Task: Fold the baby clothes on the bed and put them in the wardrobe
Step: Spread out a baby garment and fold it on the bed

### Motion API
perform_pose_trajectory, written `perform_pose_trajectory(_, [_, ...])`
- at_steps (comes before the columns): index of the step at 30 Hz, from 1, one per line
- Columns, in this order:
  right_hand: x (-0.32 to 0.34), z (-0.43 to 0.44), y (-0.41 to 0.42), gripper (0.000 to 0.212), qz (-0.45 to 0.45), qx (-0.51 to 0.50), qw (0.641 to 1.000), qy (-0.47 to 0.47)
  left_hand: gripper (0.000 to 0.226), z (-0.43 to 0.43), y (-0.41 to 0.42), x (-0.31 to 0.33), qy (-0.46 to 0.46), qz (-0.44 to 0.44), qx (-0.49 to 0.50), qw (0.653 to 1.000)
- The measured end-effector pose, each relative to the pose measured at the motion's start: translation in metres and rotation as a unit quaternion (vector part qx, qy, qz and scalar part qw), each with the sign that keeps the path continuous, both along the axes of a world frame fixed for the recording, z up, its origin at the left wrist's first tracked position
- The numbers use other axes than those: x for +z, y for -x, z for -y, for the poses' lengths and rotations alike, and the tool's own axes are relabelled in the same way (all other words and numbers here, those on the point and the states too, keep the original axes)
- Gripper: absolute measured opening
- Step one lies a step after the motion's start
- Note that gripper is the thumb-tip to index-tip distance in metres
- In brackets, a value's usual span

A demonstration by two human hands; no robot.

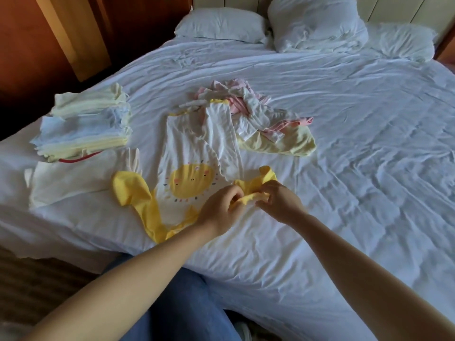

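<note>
- Soft, light, floppy romper (187,153) spread on bed (344,180), centre.
- Left hand (221,205) and right hand (280,200) both pinched on its yellow sleeve (268,175), at 3 o'clock from the sun print (190,183).
- Probably best held by cuffs and shoulder seams; creases easily.
- Folded stack (83,129) at 10 o'clock, loose pile (258,114) at 1 o'clock.
- No readable writing or brand.

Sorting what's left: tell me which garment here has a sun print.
The white romper with yellow sleeves, spread flat between the folded stack and the loose heap.
</note>
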State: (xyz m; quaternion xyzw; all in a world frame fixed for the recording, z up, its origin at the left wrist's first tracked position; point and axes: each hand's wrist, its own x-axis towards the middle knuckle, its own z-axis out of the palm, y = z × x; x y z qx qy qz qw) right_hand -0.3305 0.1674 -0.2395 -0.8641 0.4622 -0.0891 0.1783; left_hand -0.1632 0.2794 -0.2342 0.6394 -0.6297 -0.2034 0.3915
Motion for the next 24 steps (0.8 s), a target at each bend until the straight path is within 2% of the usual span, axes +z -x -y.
perform_pose_trajectory(1, [-0.001, 0.001, -0.004, 0.028, 0.030, -0.018, 0.999, 0.002, 0.030, 0.001, -0.002, 0.002, 0.013, -0.027, 0.016, 0.999])
perform_pose_trajectory(3, [-0.002, 0.001, -0.011, 0.015, 0.150, -0.075, 0.985, -0.045, 0.031, 0.003, -0.006, 0.006, 0.034, -0.065, 0.028, 0.997])
perform_pose_trajectory(5, [0.000, 0.000, -0.017, 0.018, 0.271, -0.124, 0.948, -0.113, 0.024, 0.004, -0.010, 0.009, 0.036, -0.068, 0.024, 0.997])
perform_pose_trajectory(7, [0.005, 0.000, -0.016, 0.024, 0.303, -0.130, 0.941, -0.075, 0.016, 0.003, -0.013, 0.012, 0.029, -0.049, 0.015, 0.998])
perform_pose_trajectory(10, [0.014, 0.001, -0.002, 0.036, 0.241, -0.089, 0.965, 0.053, 0.013, 0.002, -0.012, 0.011, 0.022, 0.001, -0.002, 1.000])
perform_pose_trajectory(14, [0.013, -0.006, 0.027, 0.015, 0.134, -0.084, 0.979, 0.131, 0.028, 0.004, -0.006, -0.001, 0.021, 0.132, -0.065, 0.989])
perform_pose_trajectory(16, [0.004, -0.013, 0.042, 0.013, 0.097, -0.099, 0.982, 0.124, 0.025, 0.005, 0.000, -0.011, 0.001, 0.199, -0.112, 0.974])
perform_pose_trajectory(18, [-0.008, -0.019, 0.056, 0.012, 0.057, -0.114, 0.987, 0.094, 0.013, 0.007, 0.007, -0.020, -0.053, 0.229, -0.149, 0.960])
perform_pose_trajectory(21, [-0.020, -0.023, 0.069, 0.022, 0.015, -0.148, 0.989, 0.015, 0.011, 0.012, 0.011, -0.026, -0.118, 0.239, -0.176, 0.947])
perform_pose_trajectory(24, [-0.018, -0.020, 0.071, 0.018, 0.039, -0.220, 0.975, -0.004, 0.012, 0.014, 0.012, -0.021, -0.130, 0.231, -0.174, 0.948])
